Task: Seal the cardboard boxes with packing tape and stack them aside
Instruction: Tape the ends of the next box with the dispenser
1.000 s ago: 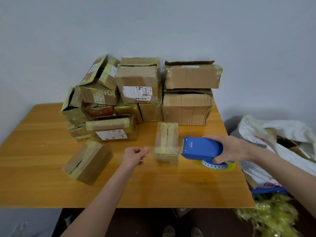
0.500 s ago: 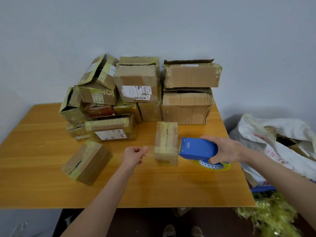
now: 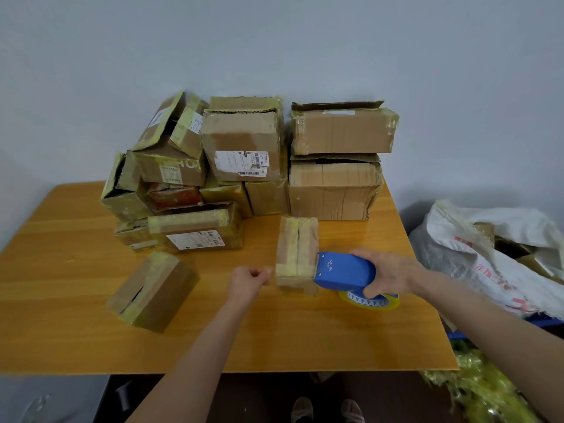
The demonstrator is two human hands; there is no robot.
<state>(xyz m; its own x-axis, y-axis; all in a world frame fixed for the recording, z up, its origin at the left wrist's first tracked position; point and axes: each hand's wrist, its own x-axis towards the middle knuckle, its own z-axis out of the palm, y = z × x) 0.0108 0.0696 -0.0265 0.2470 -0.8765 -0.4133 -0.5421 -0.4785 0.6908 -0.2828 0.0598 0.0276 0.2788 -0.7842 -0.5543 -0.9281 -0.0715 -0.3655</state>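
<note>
- One view only, worn on the person's head, looking forward and steeply down over the wooden table [image 3: 76,306].
- It faces the pale wall [image 3: 274,41] at 12 o'clock, with the table's near edge at 6 o'clock.
- Close range: both forearms enter from the bottom; feet [image 3: 328,410] show below the table edge.
- Wide-angle lens bows the table's edges.

Makeshift parcel-packing corner in a plain room

Taped, labelled cardboard boxes [image 3: 244,154] piled on a wooden bench [image 3: 61,300] beyond the hands, bare wall [image 3: 274,41] behind, woven sack [image 3: 488,254] to their right
</note>
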